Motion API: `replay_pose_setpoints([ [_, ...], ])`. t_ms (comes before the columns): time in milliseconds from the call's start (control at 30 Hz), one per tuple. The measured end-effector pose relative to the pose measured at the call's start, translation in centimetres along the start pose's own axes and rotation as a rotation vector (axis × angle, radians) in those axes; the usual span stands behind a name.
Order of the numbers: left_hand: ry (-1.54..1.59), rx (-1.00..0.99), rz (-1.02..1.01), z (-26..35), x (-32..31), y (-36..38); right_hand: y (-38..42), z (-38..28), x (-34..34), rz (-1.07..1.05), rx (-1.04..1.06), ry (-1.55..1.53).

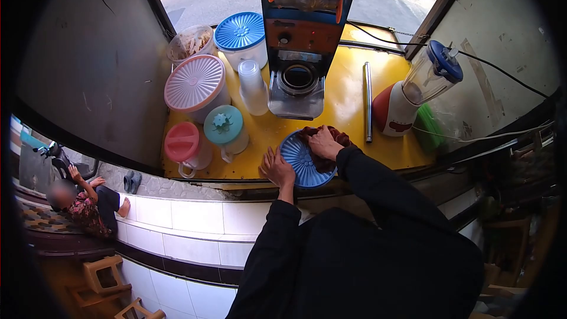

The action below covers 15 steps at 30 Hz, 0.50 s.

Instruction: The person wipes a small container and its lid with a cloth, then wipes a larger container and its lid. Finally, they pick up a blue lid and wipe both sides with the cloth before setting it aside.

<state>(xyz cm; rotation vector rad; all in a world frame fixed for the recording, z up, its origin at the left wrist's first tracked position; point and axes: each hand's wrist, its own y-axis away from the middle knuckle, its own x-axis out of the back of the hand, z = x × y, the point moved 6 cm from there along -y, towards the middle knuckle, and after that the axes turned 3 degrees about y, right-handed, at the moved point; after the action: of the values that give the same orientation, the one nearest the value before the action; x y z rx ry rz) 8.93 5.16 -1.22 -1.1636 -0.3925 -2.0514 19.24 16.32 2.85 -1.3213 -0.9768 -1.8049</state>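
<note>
A round blue ribbed lid (297,162) is at the front edge of the yellow counter; whether a tub is under it is hidden. My right hand (325,143) presses a crumpled dark red cloth (339,136) onto the lid's upper right part, with fingers closed on the fabric. Against the left rim of the lid rests my left hand (277,168), its fingers spread apart. Just beyond both hands stands a cup sealing machine (301,41) with a round cup holder.
Left on the counter are a pink-lidded tub (195,82), a blue-lidded tub (240,31), a teal-lidded jug (224,123), a pink-lidded jug (182,142) and stacked plastic cups (253,88). Rightward are a metal tube (368,101) and a blender (407,97). A person (88,201) sits lower left.
</note>
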Motion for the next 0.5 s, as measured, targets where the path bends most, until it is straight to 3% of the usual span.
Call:
replay_pose_setpoints([
  [300, -0.011, 0.001, -0.023, 0.1, 0.1, 0.1, 1.4, -0.3, -0.4, 0.020, 0.128, -0.024],
  [367, -0.013, -0.001, -0.023, 0.2, 0.2, 0.1, 2.0, -1.5, 0.2, 0.178, 0.130, -0.077],
  [500, 0.026, -0.002, 0.010, 0.3, 0.5, 0.2, 2.6, -3.0, -0.5, 0.264, 0.214, -0.029],
])
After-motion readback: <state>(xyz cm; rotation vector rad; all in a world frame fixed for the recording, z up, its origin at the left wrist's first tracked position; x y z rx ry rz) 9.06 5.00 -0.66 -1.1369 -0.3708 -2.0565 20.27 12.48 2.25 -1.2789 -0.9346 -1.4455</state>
